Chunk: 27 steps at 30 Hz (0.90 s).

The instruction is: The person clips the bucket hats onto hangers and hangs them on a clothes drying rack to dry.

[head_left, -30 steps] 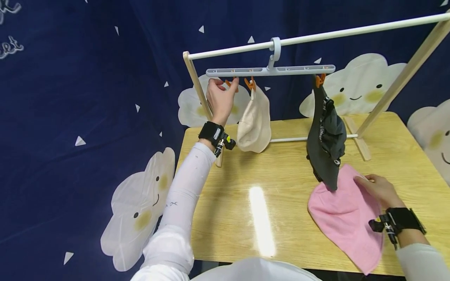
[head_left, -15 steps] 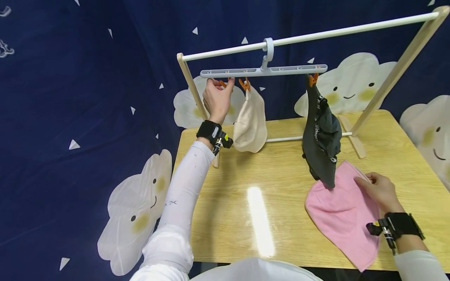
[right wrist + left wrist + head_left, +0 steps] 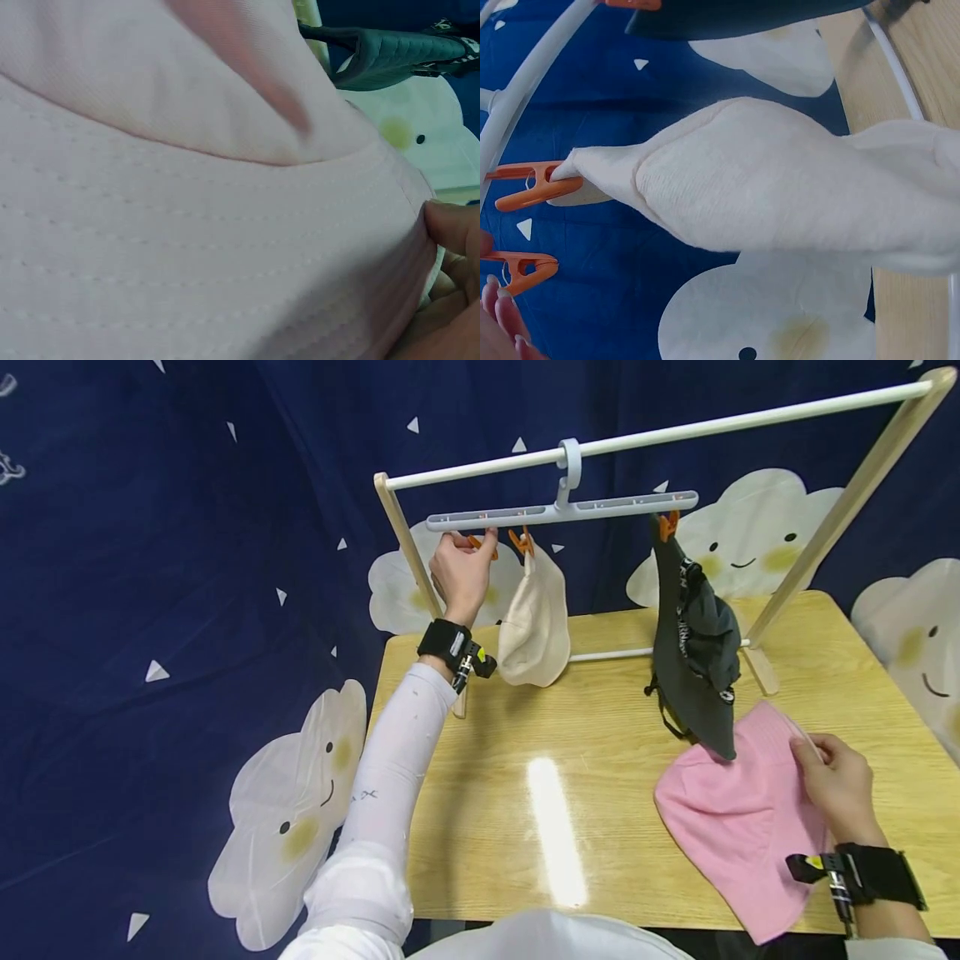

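My left hand is raised below the pale hanger, with thumb and fingers around an orange clip near its left end. Next to it, a cream hat hangs by its edge from another orange clip. My right hand pinches the brim of a pink bucket hat, thumb on the near side; part of the fingers is hidden behind the brim. The pink hat is low over the table, its top by the lower tip of a dark hat, which hangs from a clip at the hanger's right.
The hanger hooks over a white rod on a stand with wooden legs. A lower white bar crosses behind the hats. Beneath lies a wooden table. A dark blue curtain with cloud shapes hangs behind and at the left.
My right hand has shifted slightly right with the pink hat. The dark hat has swung a little to the right. My left hand stays at the clip; the head view has shifted slightly.
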### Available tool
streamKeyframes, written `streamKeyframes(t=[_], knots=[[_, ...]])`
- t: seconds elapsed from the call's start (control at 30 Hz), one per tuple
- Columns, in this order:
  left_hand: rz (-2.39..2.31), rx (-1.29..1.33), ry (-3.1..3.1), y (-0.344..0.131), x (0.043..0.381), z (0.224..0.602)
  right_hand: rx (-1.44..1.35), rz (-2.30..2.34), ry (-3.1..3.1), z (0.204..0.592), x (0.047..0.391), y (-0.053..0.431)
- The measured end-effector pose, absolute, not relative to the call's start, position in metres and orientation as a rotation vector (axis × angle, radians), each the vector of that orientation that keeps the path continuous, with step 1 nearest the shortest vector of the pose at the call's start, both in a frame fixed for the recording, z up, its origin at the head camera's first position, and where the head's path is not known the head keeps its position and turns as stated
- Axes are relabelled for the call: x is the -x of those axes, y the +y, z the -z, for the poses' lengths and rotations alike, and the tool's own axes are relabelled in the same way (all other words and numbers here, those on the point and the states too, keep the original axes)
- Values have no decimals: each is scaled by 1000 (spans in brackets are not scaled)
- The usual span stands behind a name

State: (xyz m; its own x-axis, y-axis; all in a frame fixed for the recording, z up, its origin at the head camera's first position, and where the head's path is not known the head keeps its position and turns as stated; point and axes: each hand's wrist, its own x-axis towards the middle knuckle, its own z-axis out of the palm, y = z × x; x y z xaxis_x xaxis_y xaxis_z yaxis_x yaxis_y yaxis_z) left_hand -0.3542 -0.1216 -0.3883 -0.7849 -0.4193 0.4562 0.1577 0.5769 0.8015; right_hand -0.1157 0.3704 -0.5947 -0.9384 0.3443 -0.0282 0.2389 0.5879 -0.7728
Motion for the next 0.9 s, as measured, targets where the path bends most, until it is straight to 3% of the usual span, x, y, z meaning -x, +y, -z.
streamKeyframes(t=[0.37, 0.53, 0.77, 0.9], knots=[[1274, -189, -2154, -121, 352, 391, 806, -1179, -2754, 592, 91, 391], [1277, -204, -2160, -121, 351, 392, 896, -1394, -2628, 596, 81, 397], [1285, -169, -2144, -122, 351, 391, 620, -1879, -2231, 588, 82, 390], [1333, -157, -2131, -121, 350, 391, 474, -1893, -2299, 576, 86, 382]])
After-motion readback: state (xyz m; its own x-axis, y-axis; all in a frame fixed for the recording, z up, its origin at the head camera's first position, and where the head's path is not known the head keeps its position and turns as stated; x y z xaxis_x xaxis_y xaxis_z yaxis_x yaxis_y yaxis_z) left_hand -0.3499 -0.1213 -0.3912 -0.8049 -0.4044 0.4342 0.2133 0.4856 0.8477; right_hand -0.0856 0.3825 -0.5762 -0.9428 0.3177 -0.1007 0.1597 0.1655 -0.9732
